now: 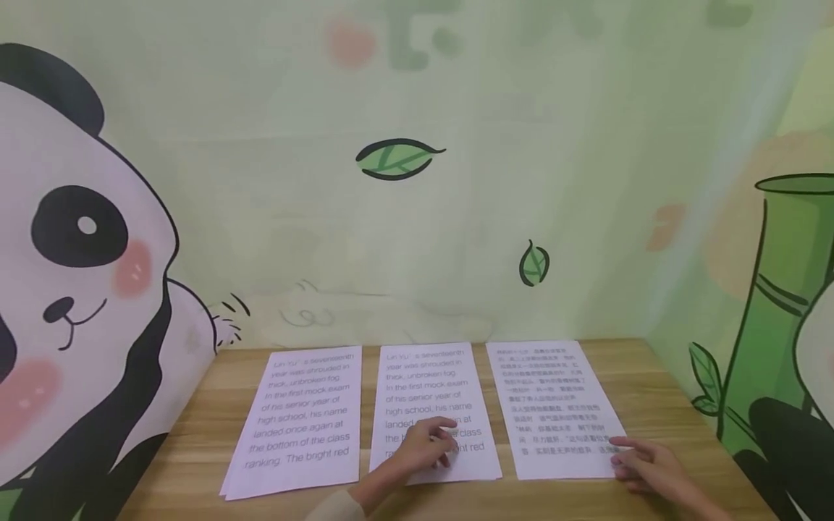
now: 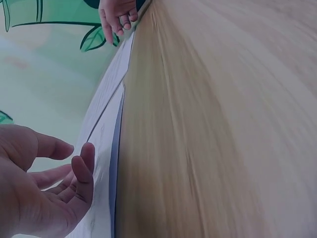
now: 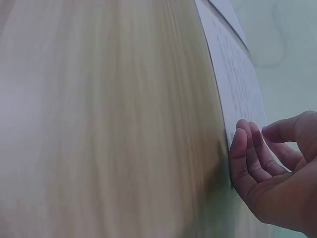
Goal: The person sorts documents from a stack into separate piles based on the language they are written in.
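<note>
Three printed sheets lie side by side on a wooden table [image 1: 195, 427]. The left sheet [image 1: 296, 420] and the middle sheet [image 1: 426, 383] carry English text; the right sheet [image 1: 554, 398] carries Chinese text. My left hand [image 1: 438, 440] rests on the lower part of the middle sheet, fingers relaxed and slightly bent. The left wrist view shows the same left hand [image 2: 74, 163] over the paper's edge [image 2: 106, 139]. My right hand [image 1: 622, 456] touches the right sheet's lower right corner with straight fingers. Seen from the right wrist, the right hand [image 3: 250, 144] meets the sheet's edge [image 3: 237, 84].
A wall [image 1: 417, 217] with panda, leaf and bamboo pictures stands right behind the table and wraps round both sides. Bare wood [image 1: 658, 391] shows to the right of the sheets and along the front edge. The left sheet seems to be a small stack.
</note>
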### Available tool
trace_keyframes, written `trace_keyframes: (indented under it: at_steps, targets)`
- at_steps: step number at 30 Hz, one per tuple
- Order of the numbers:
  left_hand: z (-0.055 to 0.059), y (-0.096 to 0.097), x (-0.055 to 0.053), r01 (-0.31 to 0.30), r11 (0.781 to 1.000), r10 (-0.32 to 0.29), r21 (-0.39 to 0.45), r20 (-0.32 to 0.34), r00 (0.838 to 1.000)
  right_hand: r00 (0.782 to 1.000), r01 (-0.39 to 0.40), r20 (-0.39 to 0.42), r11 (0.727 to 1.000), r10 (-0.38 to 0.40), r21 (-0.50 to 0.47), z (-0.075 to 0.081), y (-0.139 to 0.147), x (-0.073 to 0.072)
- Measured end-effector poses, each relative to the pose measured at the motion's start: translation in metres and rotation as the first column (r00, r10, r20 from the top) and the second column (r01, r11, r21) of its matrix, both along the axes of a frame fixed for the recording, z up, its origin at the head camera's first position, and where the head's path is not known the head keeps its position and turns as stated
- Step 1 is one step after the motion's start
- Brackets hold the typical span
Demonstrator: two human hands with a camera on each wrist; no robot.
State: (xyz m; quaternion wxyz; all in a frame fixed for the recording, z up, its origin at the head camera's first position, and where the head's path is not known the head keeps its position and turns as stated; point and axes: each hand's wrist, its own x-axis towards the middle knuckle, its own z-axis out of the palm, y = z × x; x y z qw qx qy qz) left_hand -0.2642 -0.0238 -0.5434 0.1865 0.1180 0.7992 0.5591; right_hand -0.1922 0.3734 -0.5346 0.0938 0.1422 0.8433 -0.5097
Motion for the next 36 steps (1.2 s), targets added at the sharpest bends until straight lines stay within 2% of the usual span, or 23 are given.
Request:
trace_keyframes:
  at_steps: [3, 8, 11, 13, 16, 20, 25, 32, 36]
  targets:
    - [0.0, -0.014, -0.001, -0.018, 1.0, 0.018, -0.016, -0.001, 1.0, 1.0, -0.019, -0.01, 1.0, 0.019, -0.016, 0.002, -0.016, -0.005]
    - [-0.004, -0.042, -0.001, -0.051, 0.998, 0.052, -0.048, 0.004, 0.999, 0.984, -0.17, -0.059, 0.983, 0.166, -0.065, 0.0, -0.037, -0.01]
    - [-0.005, -0.06, 0.001, -0.07, 0.995, 0.072, -0.075, 0.025, 0.997, 0.956, -0.287, -0.103, 0.95, 0.275, -0.12, -0.002, -0.048, -0.011]
    - [-0.003, -0.072, 0.003, -0.083, 0.991, 0.086, -0.104, 0.029, 0.996, 0.929, -0.365, -0.131, 0.914, 0.345, -0.176, -0.003, -0.055, -0.011]
    - [0.002, -0.088, 0.005, -0.101, 0.983, 0.106, -0.152, 0.027, 0.994, 0.903, -0.428, -0.144, 0.871, 0.405, -0.239, -0.004, -0.068, -0.014]
    - [0.008, -0.109, 0.006, -0.134, 0.972, 0.141, -0.195, 0.019, 0.99, 0.883, -0.469, -0.145, 0.836, 0.446, -0.285, -0.004, -0.088, -0.02]
    - [0.012, -0.129, 0.01, -0.174, 0.956, 0.186, -0.235, 0.029, 0.982, 0.865, -0.499, -0.131, 0.807, 0.484, -0.315, -0.004, -0.112, -0.026]
    - [0.01, -0.141, 0.018, -0.115, 0.971, 0.13, -0.21, 0.058, 0.99, 0.858, -0.502, -0.049, 0.812, 0.512, -0.299, -0.008, -0.13, -0.025]
    - [0.009, -0.143, 0.02, -0.115, 0.973, 0.128, -0.201, 0.054, 0.99, 0.859, -0.491, -0.023, 0.812, 0.511, -0.313, -0.008, -0.139, -0.026]
